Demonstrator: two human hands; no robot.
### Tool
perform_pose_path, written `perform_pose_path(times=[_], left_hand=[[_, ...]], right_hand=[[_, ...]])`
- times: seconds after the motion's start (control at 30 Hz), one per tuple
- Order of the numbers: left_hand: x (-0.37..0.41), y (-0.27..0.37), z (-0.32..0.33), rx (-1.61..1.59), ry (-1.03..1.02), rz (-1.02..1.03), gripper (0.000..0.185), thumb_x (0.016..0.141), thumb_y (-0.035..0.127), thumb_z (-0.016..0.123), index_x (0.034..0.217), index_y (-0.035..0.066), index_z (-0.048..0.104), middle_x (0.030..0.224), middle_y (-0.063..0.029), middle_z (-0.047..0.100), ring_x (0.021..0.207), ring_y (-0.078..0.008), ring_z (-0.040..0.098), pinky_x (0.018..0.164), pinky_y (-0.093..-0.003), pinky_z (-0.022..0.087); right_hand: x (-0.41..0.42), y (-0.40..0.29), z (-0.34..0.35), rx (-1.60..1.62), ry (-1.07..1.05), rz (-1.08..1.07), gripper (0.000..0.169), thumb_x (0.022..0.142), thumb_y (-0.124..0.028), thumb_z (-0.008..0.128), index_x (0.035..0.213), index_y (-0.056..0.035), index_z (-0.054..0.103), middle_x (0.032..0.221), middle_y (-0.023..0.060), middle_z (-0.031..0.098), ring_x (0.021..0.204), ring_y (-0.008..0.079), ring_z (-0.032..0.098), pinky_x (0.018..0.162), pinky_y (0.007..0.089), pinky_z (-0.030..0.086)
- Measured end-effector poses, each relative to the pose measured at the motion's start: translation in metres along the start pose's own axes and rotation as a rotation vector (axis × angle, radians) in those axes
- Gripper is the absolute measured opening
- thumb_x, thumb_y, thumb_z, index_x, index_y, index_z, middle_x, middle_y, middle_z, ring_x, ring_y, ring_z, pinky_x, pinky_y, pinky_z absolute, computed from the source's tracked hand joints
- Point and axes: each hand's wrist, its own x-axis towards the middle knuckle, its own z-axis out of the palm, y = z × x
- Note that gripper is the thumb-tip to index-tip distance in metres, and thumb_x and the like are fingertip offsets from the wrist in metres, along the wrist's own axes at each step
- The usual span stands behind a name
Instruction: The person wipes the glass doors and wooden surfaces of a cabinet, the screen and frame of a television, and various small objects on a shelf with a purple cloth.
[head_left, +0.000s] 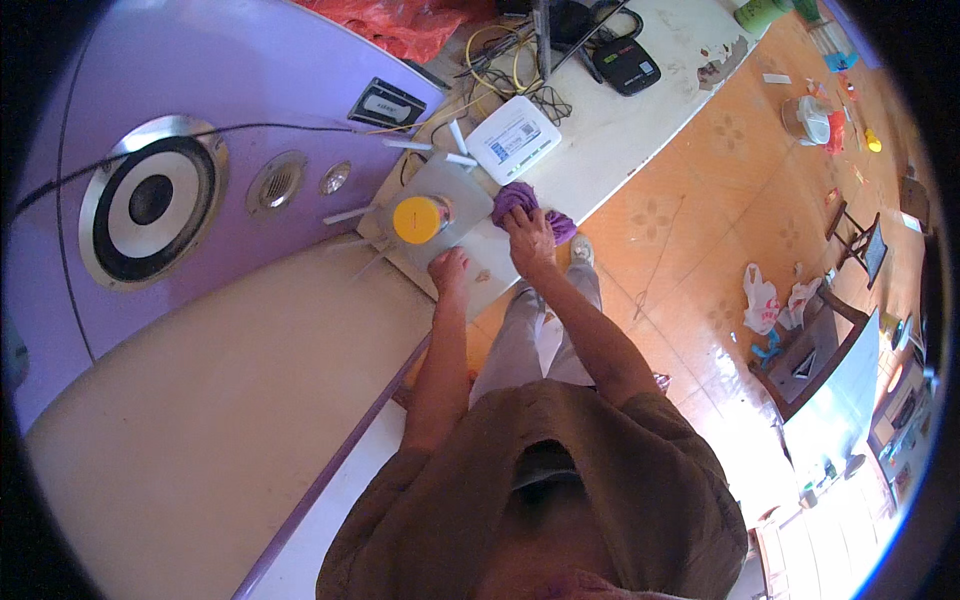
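Observation:
My right hand (531, 241) presses its fingers into a crumpled purple cloth (517, 198) near the front edge of the white tabletop (592, 176). My left hand (448, 268), with curled fingers, is beside a wireless router (459, 184) that has white antennas; whether it grips anything is hidden. On the router stands a jar with a yellow lid (417, 220). Just behind the cloth lies a white modem box (513, 139) with a label and small green lights.
Tangled cables (517, 67) and a black set-top box (627, 65) lie farther back. A purple speaker cabinet (300, 82) rises at the left, above a beige surface (225, 390). On the tiled floor at the right are plastic bags (761, 300), a bucket (806, 120) and a folding stool (862, 244).

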Motion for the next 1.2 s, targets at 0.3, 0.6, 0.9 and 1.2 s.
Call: perform_pose_path(times=[0.3,0.6,0.9,1.2], left_hand=[[-0.036,0.022,0.019,-0.098,-0.151,-0.031,0.027,0.087,0.007,0.066,0.112,-0.002,0.067,0.103,-0.009,0.068,0.095,-0.0215,0.065,0.09,-0.0341,0.053],[-0.015,0.005,-0.035,0.668,0.381,0.591,0.058,0.073,0.012,0.073,0.121,-0.01,0.051,0.119,-0.0257,0.06,0.112,-0.0374,0.058,0.099,-0.0428,0.046],[0.036,-0.03,-0.05,0.406,0.27,0.45,0.059,0.077,0.008,0.07,0.128,-0.009,0.048,0.112,-0.0235,0.066,0.101,-0.034,0.068,0.091,-0.042,0.053],[-0.049,0.032,-0.031,0.503,0.329,0.7,0.081,0.072,0.017,0.083,0.14,-0.001,0.043,0.138,-0.0255,0.048,0.124,-0.0393,0.052,0.103,-0.0434,0.045]], right_hand=[[-0.008,0.015,-0.004,-0.208,0.016,0.231,0.028,0.084,-0.012,0.057,0.11,-0.0112,0.067,0.122,0.0081,0.058,0.11,0.0355,0.053,0.091,0.0493,0.048],[-0.068,-0.073,0.049,0.055,-0.18,-0.166,0.032,0.083,-0.011,0.058,0.113,-0.0129,0.068,0.124,0.0048,0.06,0.109,0.0337,0.055,0.092,0.0461,0.049],[-0.021,-0.005,0.002,-0.109,0.064,0.137,0.027,0.084,-0.011,0.057,0.109,-0.0101,0.066,0.121,0.0082,0.06,0.105,0.0335,0.055,0.088,0.0469,0.049],[-0.067,-0.048,0.059,-0.048,-0.261,-0.22,0.031,0.085,-0.014,0.058,0.115,-0.0108,0.067,0.129,0.009,0.055,0.12,0.032,0.051,0.092,0.0486,0.05]])
